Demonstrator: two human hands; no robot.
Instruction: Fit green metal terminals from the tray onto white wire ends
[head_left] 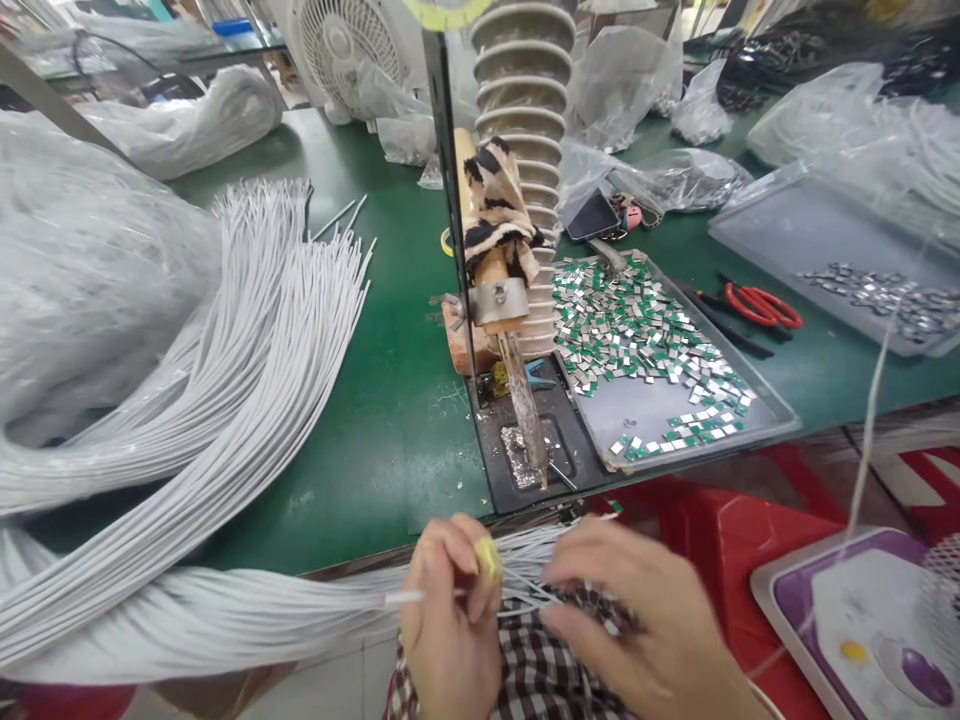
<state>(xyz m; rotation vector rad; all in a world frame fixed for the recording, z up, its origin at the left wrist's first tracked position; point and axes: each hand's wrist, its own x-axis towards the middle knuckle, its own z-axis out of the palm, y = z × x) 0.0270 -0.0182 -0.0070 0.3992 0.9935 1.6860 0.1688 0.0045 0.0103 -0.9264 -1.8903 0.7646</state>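
My left hand (454,615) is closed in a pinch near the table's front edge, with yellow tape wrapped round one finger. A short length of white cable (405,598) sticks out from its left side; the rest is hidden by the fingers. My right hand (637,610) is somewhat blurred, thumb and fingers apart, with nothing visible between them. Between and behind both hands lie loose white cables (525,555) over the lap. A small green board (615,510) shows just beyond the right fingertips. Left of my hands stretches a thick bundle of white cables (225,610).
A soldering iron (525,410) hangs clamped above a black tray (495,480). To its right, a tray (772,415) holds many small green boards. Red-handled pliers (761,305) lie beyond. More white cables (285,350) rest at left; a ribbed hose (523,100) stands behind.
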